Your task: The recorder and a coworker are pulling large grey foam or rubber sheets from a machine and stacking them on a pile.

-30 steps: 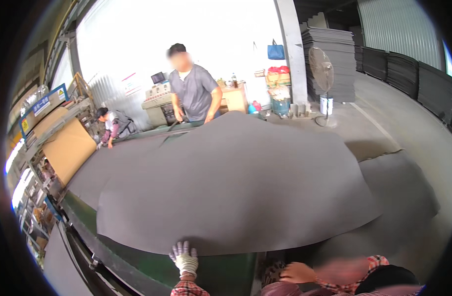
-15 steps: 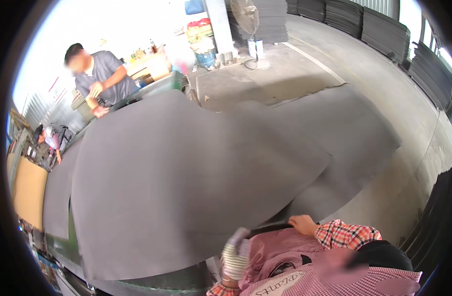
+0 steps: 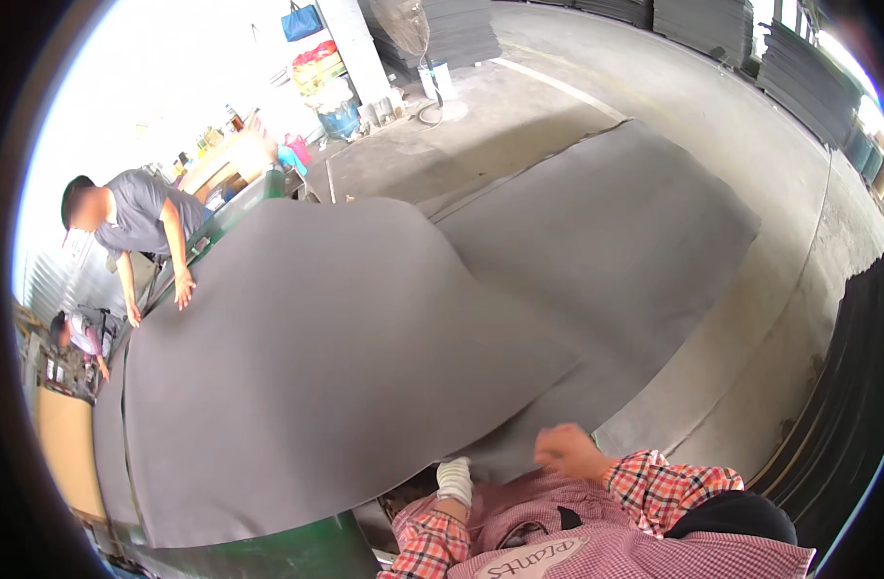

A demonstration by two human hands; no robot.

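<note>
A large dark grey sheet (image 3: pixel 307 357) spreads over a green machine table (image 3: pixel 268 550), its near edge curving past my waist. My left hand (image 3: pixel 454 481), in a white knitted glove, is closed at that near edge, the fingertips partly hidden. A second grey sheet (image 3: pixel 615 251) lies partly under the first and reaches out to the right. My right hand (image 3: pixel 569 452), bare and smeared by motion, is over the near edge of this second sheet; whether it touches cannot be told.
Across the table a co-worker (image 3: pixel 143 222) leans over with both hands at the upper sheet's far edge. Another person (image 3: pixel 83 338) bends at the far left near a tan board (image 3: pixel 68 449). Stacked dark sheets (image 3: pixel 837 415) stand at the right. A fan (image 3: pixel 403 29) stands behind.
The upper sheet has shifted left, uncovering more of the second one. My left hand has come to its near edge. The co-worker has bent down and set hands at the far edge.
</note>
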